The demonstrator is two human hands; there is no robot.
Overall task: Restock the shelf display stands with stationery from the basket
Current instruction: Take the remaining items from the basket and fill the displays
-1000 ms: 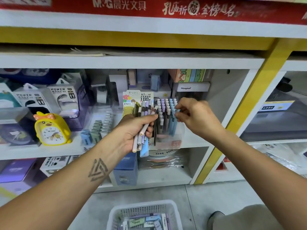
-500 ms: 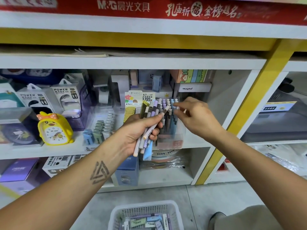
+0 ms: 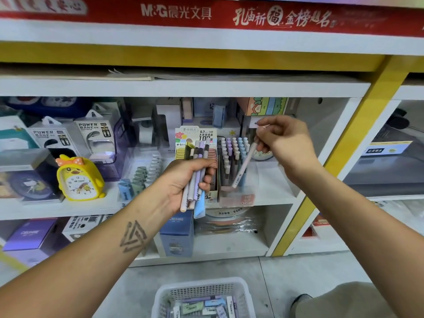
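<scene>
The back of the middle shelf, across the upper centre of the frame, is dim and blurred; the boxes there cannot be read, and clear plastic packaging dulls what stands behind it. The white basket [image 3: 202, 299] is cut off by the bottom edge, so only its far rim and a few flat pastel packets inside show. At the lower right a trouser leg and a dark shoe are partly out of frame.

The left hand [image 3: 190, 177], centre of the frame, has its fingers curled round a bundle of pens [image 3: 197, 171] in grey, lilac and pale blue; the palm hides their middles, with caps above and tips below. It covers the lower part of a lead refill card [image 3: 195, 138] behind it. The right hand [image 3: 284, 143], right of centre, pinches the top of a single white pen [image 3: 243, 166], which slants down to the left, its tip at the clear display stand [image 3: 238, 171]. Whether the tip is already in a slot cannot be told. The stand holds upright rows of grey, lilac and blue pens and sits on the middle shelf between the two hands.

At the left of the frame a yellow duck clock [image 3: 79, 177] stands on the same shelf, with power bank boxes [image 3: 91, 136] above it. A red banner [image 3: 229, 14] runs along the top.
</scene>
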